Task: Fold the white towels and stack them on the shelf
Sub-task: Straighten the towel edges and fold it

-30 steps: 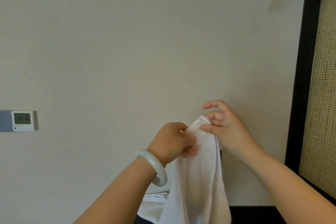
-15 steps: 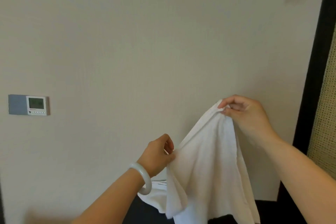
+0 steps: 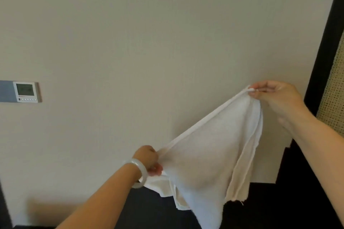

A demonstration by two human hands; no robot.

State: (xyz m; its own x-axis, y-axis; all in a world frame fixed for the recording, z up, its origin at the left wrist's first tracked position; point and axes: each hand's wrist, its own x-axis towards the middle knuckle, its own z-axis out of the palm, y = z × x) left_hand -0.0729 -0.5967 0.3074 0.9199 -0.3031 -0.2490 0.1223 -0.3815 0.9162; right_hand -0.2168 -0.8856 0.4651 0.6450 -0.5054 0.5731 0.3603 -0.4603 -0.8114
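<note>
- Head view: my right hand [image 3: 275,98] was up high near the dark frame [image 3: 323,42], thumb and fingertips pinching one top corner of the white towel [image 3: 208,154].
- My left hand [image 3: 148,160] sat lower and well apart from the right, fingers curled tight round the other end of the same hem.
- So the hem ran in a taut slanted line between both hands, and the rest of the towel hung down in loose folds in front of the beige wall [image 3: 149,33].
- There was more white cloth bunched just under my left wrist, but I couldn't tell if it was the same towel.
- Pale bracelet [image 3: 138,174] on my left wrist.
- Wall thermostat [image 3: 26,91] far off to the left, woven panel [image 3: 333,98] at the right edge, dark surface [image 3: 158,210] below.
</note>
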